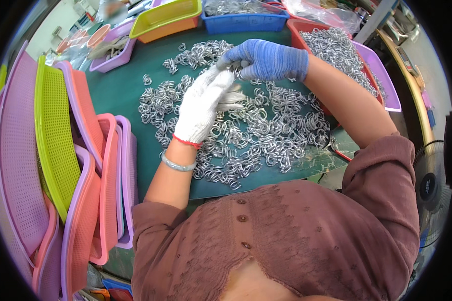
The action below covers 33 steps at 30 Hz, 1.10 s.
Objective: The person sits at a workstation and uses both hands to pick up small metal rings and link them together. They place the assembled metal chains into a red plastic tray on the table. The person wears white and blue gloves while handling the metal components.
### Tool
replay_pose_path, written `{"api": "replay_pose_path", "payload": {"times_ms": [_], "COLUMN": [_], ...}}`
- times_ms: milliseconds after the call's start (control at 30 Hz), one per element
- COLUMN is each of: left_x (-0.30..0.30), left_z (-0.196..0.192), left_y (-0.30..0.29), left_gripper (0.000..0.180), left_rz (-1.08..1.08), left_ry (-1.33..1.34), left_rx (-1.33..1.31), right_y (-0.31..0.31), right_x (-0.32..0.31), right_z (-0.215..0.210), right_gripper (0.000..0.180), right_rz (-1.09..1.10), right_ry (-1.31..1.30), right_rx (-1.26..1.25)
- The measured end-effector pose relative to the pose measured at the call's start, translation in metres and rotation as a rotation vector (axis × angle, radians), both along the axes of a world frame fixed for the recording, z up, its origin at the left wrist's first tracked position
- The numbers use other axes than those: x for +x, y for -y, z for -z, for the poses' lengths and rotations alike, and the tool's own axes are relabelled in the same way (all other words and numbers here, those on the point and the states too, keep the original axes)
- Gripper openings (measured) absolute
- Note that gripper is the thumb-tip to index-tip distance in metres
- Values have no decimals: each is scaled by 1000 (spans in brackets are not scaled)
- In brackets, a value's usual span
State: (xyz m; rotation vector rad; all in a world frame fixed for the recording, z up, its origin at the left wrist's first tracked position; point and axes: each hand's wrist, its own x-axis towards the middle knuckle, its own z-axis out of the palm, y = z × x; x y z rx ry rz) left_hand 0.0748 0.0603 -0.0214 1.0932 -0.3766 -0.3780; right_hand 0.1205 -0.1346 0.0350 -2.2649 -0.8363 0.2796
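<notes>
A green table (150,60) fills the middle, with colourful baskets (58,125) stacked at left and a red bin (295,32) of rings far right. The blue-gloved right hand (268,59) meets the white-gloved left hand (201,108), fingers curled; whether they grip anything, I cannot tell. Silvery rings (261,130) lie loosely heaped around and nearer.

Two gloved hands (198,110) (268,60), one bracelet (178,164), three buttons (242,218), one fan (429,185) and uncountable metal rings (281,138) show.
</notes>
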Motion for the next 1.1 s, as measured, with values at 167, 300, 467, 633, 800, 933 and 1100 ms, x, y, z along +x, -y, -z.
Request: {"api": "replay_pose_path", "payload": {"times_ms": [167, 300, 467, 633, 800, 933, 1100], "left_x": [5, 8, 7, 5, 3, 9, 7], "left_z": [4, 19, 22, 23, 24, 24, 20], "left_y": [-2, -11, -11, -5, -5, -6, -6], "left_gripper": [29, 25, 34, 33, 33, 28, 30], "left_rz": [116, 99, 62, 82, 114, 198, 198], "left_ry": [-175, -157, -150, -258, -290, -411, -470], "left_rx": [-136, -143, -82, -138, -160, -257, -262], "right_y": [-24, -24, 34, 67, 66, 80, 69], "right_x": [-32, -56, -57, -23, -14, -7, -19], "right_z": [-3, 22, 50, 75, 83, 97, 84], "right_gripper": [38, 37, 32, 24, 20, 18, 14], "right_rz": [82, 252, 834, 861, 877, 790, 889], "right_ry": [240, 427, 453, 167, 140, 151, 388], "right_rx": [-126, 90, -388, -829, -863, -878, -787]}}
